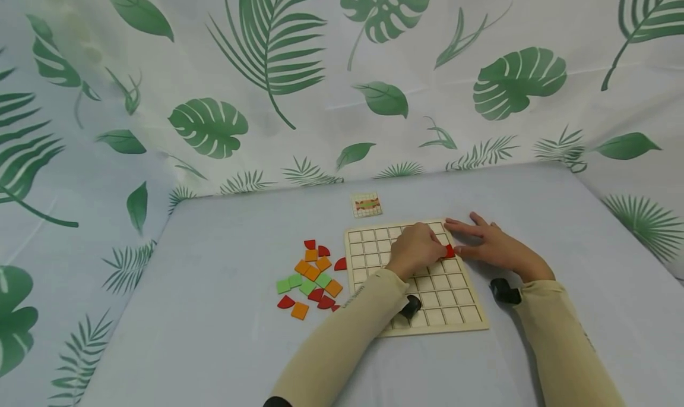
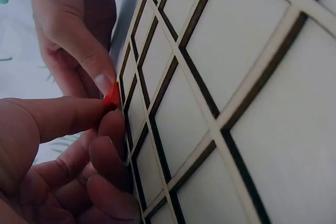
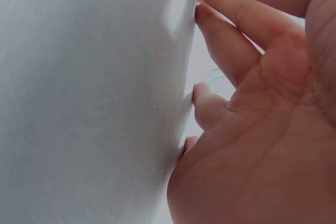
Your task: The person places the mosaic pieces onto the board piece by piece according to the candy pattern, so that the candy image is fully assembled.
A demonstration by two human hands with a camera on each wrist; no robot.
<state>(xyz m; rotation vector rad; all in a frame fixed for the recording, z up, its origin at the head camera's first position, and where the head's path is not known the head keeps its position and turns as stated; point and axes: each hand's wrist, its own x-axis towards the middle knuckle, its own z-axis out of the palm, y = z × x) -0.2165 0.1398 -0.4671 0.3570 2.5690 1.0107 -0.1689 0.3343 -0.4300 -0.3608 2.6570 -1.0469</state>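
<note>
Over the right part of a wooden grid board, my left hand pinches a small red piece between thumb and fingers. In the left wrist view the red piece sits at the board's edge squares, its shape mostly covered by the fingertips. My right hand lies at the board's right edge with fingers spread. Its thumb tip comes against or very close to the red piece. The right wrist view shows the fingertips at the board's edge and on the cloth.
Left of the board lie loose orange squares, green squares and red quarter-round pieces. A small pattern card lies behind the board. Leaf-printed cloth hangs behind the table.
</note>
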